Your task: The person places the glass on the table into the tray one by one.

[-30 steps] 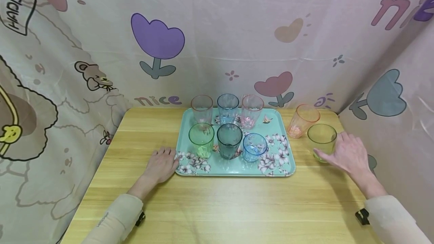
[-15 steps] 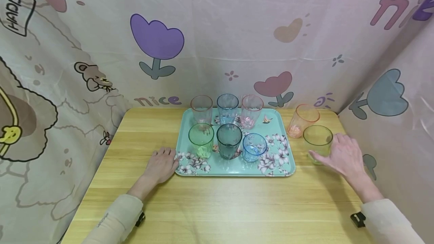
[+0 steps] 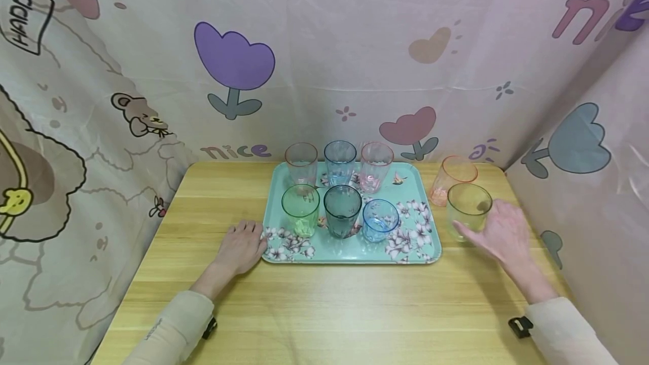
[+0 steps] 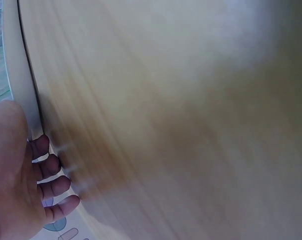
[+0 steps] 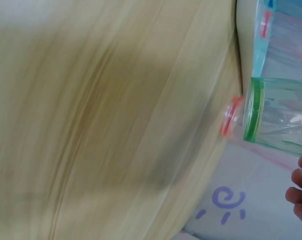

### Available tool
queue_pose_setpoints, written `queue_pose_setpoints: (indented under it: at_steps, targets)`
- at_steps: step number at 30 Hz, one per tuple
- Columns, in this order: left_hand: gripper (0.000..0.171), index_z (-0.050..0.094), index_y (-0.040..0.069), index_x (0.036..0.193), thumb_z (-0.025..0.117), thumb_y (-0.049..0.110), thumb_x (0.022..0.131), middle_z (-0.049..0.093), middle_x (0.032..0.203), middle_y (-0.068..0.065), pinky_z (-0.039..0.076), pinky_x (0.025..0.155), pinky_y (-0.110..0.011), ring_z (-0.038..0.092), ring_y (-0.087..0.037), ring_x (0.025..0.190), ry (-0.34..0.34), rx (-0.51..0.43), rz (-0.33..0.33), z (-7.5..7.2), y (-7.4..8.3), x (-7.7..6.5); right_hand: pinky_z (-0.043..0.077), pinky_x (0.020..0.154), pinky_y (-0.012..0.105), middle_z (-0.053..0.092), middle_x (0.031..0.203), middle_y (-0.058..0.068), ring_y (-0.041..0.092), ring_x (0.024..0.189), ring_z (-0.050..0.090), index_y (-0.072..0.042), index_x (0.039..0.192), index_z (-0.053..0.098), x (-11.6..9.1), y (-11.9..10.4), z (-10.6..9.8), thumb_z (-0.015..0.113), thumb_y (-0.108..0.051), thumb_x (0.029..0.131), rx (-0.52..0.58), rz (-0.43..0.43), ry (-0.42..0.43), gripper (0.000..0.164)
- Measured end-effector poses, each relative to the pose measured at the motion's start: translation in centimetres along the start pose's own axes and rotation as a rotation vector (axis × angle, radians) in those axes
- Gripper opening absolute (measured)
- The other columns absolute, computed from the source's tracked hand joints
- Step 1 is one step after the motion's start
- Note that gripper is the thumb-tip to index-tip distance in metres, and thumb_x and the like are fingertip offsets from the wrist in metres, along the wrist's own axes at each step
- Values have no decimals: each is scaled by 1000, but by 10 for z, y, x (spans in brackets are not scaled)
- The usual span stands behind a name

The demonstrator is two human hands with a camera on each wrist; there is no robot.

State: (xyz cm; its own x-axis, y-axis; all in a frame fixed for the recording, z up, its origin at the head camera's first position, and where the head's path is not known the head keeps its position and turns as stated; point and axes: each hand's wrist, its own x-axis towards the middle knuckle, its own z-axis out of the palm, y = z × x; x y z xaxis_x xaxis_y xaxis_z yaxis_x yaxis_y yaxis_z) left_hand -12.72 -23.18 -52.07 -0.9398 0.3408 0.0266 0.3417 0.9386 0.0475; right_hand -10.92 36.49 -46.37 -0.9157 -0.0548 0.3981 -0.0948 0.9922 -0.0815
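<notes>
My right hand [image 3: 507,232] grips a clear yellow-green drinking glass [image 3: 469,207] at the tray's right. The thumb lies across its near side; the other fingers are largely hidden in the head view. In the right wrist view the glass's green base [image 5: 253,110] hangs a little off the tabletop. Behind it an orange-rimmed glass [image 3: 453,179] stands on the table. My left hand [image 3: 240,246] rests on the table, its thumb side against the left edge of the mint-green floral tray [image 3: 350,252]. Fairly straight fingers [image 4: 56,187] show in the left wrist view.
Several tinted glasses stand upright on the tray in two rows: pink [image 3: 302,165], blue [image 3: 341,162] and pink [image 3: 376,168] behind; green [image 3: 301,210], dark grey [image 3: 343,213] and short blue [image 3: 380,221] in front. Printed curtains [image 3: 324,61] close off the wooden table's [image 3: 334,308] back and sides.
My right hand has carried the yellow-green glass leftward, nearer to the tray, with a slight rise at the end. The left hand and the glasses on the tray have stayed in place.
</notes>
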Motion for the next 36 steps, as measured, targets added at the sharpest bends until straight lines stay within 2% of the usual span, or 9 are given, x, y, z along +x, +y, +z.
queue_pose_setpoints:
  at_steps: [3, 5, 7, 10, 14, 18, 22, 30, 36]
  targets:
    - [29, 60, 3, 113, 51, 30, 107, 67, 119, -21, 49, 92, -56, 60, -39, 116, -3, 2, 0, 0, 0, 0, 41, 76, 52, 56, 80, 22, 37, 73, 51, 4, 78, 54, 1, -7, 3, 69, -75, 81, 1, 13, -8, 81]
    - [29, 60, 3, 112, 51, 30, 107, 67, 118, -20, 49, 90, -56, 60, -39, 115, -6, 3, 0, 0, 0, 0, 42, 79, 55, 58, 84, 24, 38, 77, 53, 5, 80, 55, 3, -12, 4, 67, -76, 83, 2, 28, -25, 82]
    - [29, 60, 4, 112, 50, 30, 107, 67, 118, -20, 49, 90, -55, 60, -39, 115, -9, 4, 1, 0, -1, 0, 43, 83, 56, 58, 89, 26, 40, 80, 54, 3, 76, 53, 4, -17, 4, 64, -78, 84, -5, 45, -53, 82]
    - [28, 59, 4, 111, 50, 31, 107, 67, 118, -20, 49, 89, -55, 60, -38, 113, -10, 6, 2, 1, -1, 0, 44, 87, 58, 59, 95, 29, 43, 87, 56, 7, 83, 56, 6, -25, 5, 62, -79, 86, 9, 71, -87, 87]
    - [28, 59, 4, 110, 50, 31, 107, 67, 117, -20, 48, 88, -54, 59, -38, 112, -14, 6, 1, 1, -1, 1, 45, 91, 60, 60, 97, 31, 46, 91, 57, 17, 106, 59, 8, -34, 8, 62, -79, 86, 41, 95, -94, 98]
    - [28, 59, 5, 110, 50, 31, 107, 67, 117, -20, 48, 88, -54, 59, -37, 112, -19, 4, 0, 1, -1, 1, 45, 96, 62, 60, 99, 31, 48, 95, 58, 20, 119, 57, 12, -43, 13, 63, -77, 87, 73, 103, -85, 102]
    - [28, 59, 4, 111, 50, 31, 107, 67, 118, -20, 49, 89, -54, 59, -38, 113, -20, -2, -2, 1, -1, 0, 44, 102, 65, 60, 108, 34, 49, 104, 57, 21, 130, 52, 15, -52, 18, 61, -75, 90, 109, 110, -87, 104]
    - [28, 60, 5, 112, 49, 31, 107, 67, 120, -20, 49, 90, -55, 59, -38, 115, -22, -3, -1, 2, 0, 0, 42, 108, 66, 59, 124, 39, 53, 116, 56, 22, 137, 48, 24, -65, 27, 61, -75, 91, 152, 115, -83, 108]
    - [28, 60, 5, 112, 50, 31, 107, 67, 120, -21, 49, 89, -55, 60, -39, 116, -11, 2, -3, 2, -1, 0, 46, 99, 61, 60, 111, 34, 47, 103, 57, 21, 123, 55, 29, -74, 34, 58, -77, 92, 141, 118, -82, 102]
